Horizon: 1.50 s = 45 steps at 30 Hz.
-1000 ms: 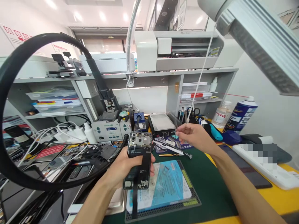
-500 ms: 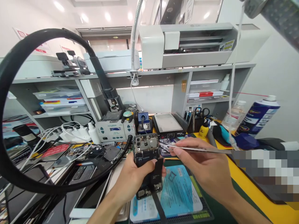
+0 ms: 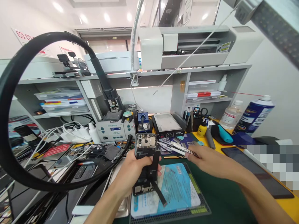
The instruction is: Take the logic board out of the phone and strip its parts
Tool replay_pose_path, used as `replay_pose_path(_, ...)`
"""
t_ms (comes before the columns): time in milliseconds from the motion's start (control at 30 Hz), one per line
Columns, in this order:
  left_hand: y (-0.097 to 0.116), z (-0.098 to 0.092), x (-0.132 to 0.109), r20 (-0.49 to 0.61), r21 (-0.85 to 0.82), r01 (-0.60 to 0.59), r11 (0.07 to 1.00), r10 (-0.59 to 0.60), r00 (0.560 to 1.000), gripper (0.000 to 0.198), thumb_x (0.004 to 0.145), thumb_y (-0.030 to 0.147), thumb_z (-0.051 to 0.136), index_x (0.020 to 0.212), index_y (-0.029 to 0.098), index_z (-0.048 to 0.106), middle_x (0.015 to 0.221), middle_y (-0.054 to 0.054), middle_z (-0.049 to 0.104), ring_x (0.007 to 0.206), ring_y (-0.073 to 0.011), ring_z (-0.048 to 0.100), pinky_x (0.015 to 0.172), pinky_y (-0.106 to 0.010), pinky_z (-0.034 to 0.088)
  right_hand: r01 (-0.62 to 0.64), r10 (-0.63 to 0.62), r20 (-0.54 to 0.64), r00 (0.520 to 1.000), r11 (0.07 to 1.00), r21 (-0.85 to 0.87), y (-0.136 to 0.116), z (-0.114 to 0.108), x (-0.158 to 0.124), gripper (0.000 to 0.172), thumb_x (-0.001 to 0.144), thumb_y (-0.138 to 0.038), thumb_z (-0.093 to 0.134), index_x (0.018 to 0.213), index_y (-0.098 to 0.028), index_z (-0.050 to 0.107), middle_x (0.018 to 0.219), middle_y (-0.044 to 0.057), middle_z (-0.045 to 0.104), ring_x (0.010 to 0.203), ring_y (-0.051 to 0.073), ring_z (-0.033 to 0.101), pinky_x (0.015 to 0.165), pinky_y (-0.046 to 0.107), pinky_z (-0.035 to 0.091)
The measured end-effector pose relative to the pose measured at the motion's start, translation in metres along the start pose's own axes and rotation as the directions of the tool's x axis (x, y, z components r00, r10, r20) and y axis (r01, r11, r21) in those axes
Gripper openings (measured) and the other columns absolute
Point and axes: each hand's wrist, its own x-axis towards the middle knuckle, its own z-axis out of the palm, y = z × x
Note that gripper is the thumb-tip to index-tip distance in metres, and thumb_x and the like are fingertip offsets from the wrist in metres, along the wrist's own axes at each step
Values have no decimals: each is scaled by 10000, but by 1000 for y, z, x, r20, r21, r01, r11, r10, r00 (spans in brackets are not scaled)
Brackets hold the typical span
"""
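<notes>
My left hand (image 3: 135,169) grips an opened black phone (image 3: 145,155) upright above the mat, its inner boards and camera module facing me. A black flex strip (image 3: 159,193) hangs from its lower end. My right hand (image 3: 207,159) lies low over the desk to the right of the phone. Its fingertips are pinched on thin silver tweezers (image 3: 187,152), whose tips point left towards the phone. The tweezers lie among white pen-like tools (image 3: 171,147).
A blue pad (image 3: 179,186) lies on a green work mat (image 3: 217,199). Behind stand a soldering station (image 3: 113,130), a heating plate (image 3: 166,122), a tool cup (image 3: 195,119), a spray can (image 3: 253,114) and a bottle (image 3: 230,115). A black hose loop (image 3: 14,74) and cables fill the left. A dark phone (image 3: 259,175) lies right.
My right hand, which held the tweezers up beside the phone half a second ago, has dropped to the desk by the white tools. The phone is a little lower and the flex strip swings free.
</notes>
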Motion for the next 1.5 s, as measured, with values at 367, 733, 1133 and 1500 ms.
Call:
replay_pose_path(367,11,4,-6,-40,304,-122,945,140,989,251,686,155,531,917,253,540,773,-37,657,647,-241,614,617,-386,512,-186,235,-95,967,912,364,-31,91,48,386,943,-335,416,864,-225,778,835,-26,811,834,216,767,600,289,485)
replay_pose_path(733,36,25,-10,-199,908,-16,418,466,862,164,665,154,592,823,193,582,867,-235,680,761,-470,629,705,-483,322,-381,394,140,908,642,665,-44,123,38,522,1075,-508,341,913,-161,696,872,63,726,688,121,675,624,253,554)
replay_pose_path(1133,32,9,2,-166,922,2,387,392,905,122,688,186,596,716,247,494,743,-209,675,759,-500,639,679,-501,367,-406,461,159,873,507,760,-25,124,38,291,1015,-405,582,1199,-188,640,1175,92,671,946,200,676,799,385,598)
replay_pose_path(1500,21,-16,-1,-48,528,-263,808,338,940,83,681,137,639,711,214,631,598,-15,611,575,-230,550,576,-321,357,-348,424,144,894,456,819,-18,112,36,237,1007,-346,607,1178,-190,658,1209,81,665,988,209,674,839,387,594)
